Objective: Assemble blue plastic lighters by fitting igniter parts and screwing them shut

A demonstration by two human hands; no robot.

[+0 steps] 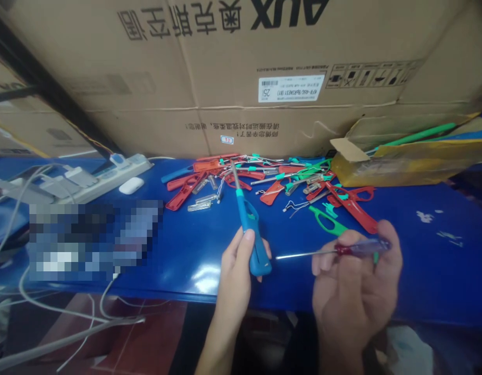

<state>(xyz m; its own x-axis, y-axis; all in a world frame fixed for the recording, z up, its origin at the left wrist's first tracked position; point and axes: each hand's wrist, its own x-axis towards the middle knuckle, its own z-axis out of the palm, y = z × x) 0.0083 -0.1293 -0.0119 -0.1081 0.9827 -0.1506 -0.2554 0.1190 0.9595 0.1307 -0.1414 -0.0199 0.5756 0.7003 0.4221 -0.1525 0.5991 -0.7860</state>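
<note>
**Both hands gripping, one tool each**

We record the left hand (236,263) closed around one blue lighter (252,229), thumb along its body, metal nozzle pointing up and away, held over the blue tabletop (178,250). The right hand (358,284) is closed on one screwdriver (334,250), red and clear handle in the fingers, shaft pointing left toward the lighter's base without touching it. Behind lies one pile of red and green lighter parts (272,179); we cannot count them.

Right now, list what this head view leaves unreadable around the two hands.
- Pixelated patch on the blue table: blurred, contents unknown.
- Blue plastic lighter: lower handle covered by left hand.
- Purple-handled screwdriver: handle partly wrapped by right hand.
- Red, green parts pile: too tangled.
</note>
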